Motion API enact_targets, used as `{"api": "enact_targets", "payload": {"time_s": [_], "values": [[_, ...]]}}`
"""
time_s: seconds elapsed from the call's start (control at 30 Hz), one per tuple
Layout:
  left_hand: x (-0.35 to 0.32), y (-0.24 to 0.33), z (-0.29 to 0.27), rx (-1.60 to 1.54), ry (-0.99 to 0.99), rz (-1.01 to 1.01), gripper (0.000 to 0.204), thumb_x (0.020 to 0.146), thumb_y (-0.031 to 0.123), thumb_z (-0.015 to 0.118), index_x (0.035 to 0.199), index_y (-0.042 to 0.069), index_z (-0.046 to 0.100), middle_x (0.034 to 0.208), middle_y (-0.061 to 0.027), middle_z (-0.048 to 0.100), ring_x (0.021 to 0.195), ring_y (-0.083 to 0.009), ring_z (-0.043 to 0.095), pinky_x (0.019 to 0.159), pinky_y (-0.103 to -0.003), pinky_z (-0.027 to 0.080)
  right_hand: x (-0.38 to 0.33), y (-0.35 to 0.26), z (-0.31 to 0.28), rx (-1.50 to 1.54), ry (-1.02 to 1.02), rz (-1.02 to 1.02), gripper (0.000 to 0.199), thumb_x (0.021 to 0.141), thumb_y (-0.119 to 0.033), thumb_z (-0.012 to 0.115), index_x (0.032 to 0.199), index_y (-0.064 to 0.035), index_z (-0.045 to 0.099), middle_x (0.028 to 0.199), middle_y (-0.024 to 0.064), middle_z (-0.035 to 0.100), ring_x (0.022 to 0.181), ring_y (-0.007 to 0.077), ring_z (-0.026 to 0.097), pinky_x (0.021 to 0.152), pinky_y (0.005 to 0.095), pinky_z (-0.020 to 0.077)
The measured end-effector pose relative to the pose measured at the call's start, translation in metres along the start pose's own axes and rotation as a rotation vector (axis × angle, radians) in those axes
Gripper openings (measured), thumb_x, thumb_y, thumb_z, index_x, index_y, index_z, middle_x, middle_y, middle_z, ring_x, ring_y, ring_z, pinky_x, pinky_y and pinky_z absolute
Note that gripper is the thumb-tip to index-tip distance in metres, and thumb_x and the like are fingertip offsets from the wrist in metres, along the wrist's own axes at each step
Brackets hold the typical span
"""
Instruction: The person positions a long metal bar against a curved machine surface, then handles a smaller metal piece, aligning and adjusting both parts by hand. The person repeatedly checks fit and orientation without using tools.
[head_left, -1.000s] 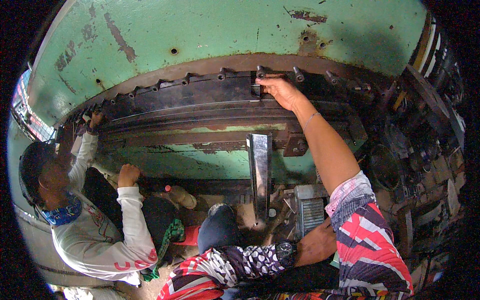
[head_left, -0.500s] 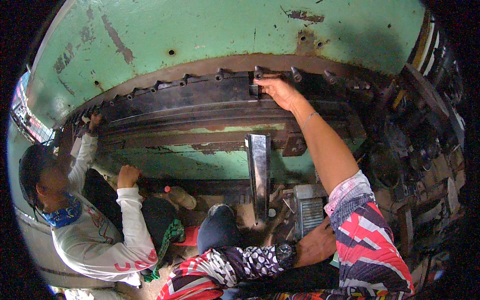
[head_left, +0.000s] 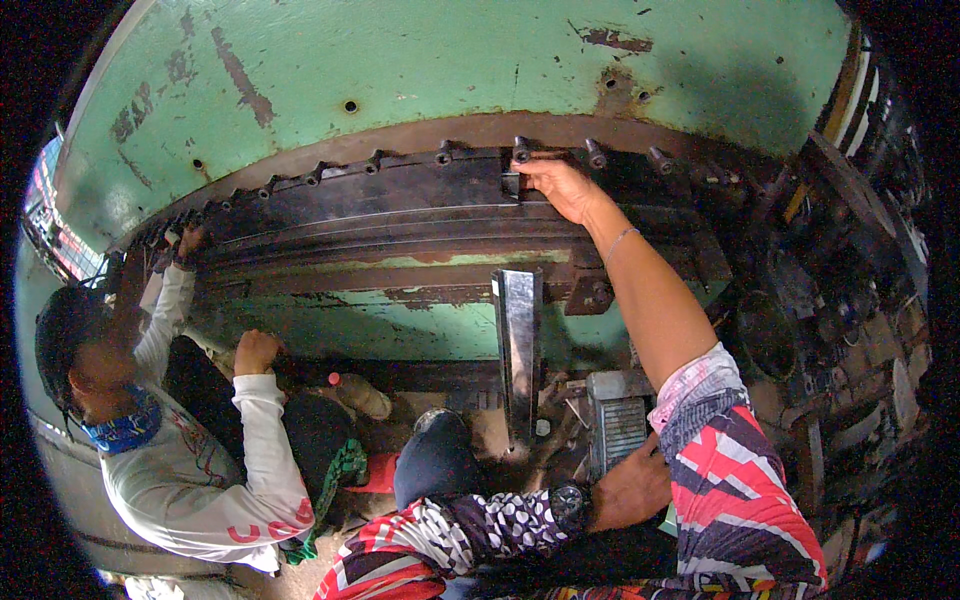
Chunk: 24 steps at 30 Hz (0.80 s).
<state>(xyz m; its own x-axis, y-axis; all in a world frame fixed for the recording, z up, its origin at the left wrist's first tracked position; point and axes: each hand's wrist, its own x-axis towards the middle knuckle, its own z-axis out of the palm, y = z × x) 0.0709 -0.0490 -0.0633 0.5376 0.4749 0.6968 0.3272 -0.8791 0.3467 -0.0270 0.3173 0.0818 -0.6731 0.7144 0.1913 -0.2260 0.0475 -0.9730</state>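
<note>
A long dark metal bar runs across the green machine below a row of protruding bolts. My right hand reaches up to the bar's right end. Its fingers are closed together and point left, with the tips just under one bolt; what lies between them is hidden. Low in the view, my left hand rests by a grey ribbed box, and its fingers disappear behind my right sleeve. A shiny channel-shaped metal piece stands upright between me and the machine.
On the left a co-worker in a white long-sleeved top has one hand at the bar's far left and the other, a fist, raised. A bottle with a red cap sits near the machine's base. Dark metal parts crowd the right side.
The view has shifted very slightly. My right hand stays at the same bolt, and my left hand and the co-worker's hands keep their places.
</note>
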Motion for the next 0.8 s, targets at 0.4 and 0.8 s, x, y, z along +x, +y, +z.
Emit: {"api": "enact_targets", "payload": {"time_s": [0.4,0.8], "values": [[0.010,-0.004,-0.002,0.143,-0.042,-0.097,0.052,0.079,0.027,0.068,0.127,0.008,0.065,0.137,-0.0137,0.059,0.142,-0.0343,0.043,0.125,-0.067,0.011,0.007,0.020,-0.046,-0.114,0.048,-0.056,0.031,0.095,-0.023,0.072,0.119,-0.0031,0.072,0.123,0.0067,0.072,0.118,0.0208,0.062,0.106,0.0395,0.0427],[0.002,-0.065,-0.030,0.477,-0.027,-0.241,0.133,0.058,0.060,0.088,0.164,0.009,0.027,0.171,-0.0220,0.020,0.160,-0.0402,0.010,0.122,-0.073,-0.003,0.014,0.016,-0.077,-0.345,0.018,-0.170,0.039,0.103,-0.012,0.055,0.141,-0.0042,0.063,0.122,0.0054,0.070,0.101,0.0158,0.061,0.093,0.0314,0.0493]]}}
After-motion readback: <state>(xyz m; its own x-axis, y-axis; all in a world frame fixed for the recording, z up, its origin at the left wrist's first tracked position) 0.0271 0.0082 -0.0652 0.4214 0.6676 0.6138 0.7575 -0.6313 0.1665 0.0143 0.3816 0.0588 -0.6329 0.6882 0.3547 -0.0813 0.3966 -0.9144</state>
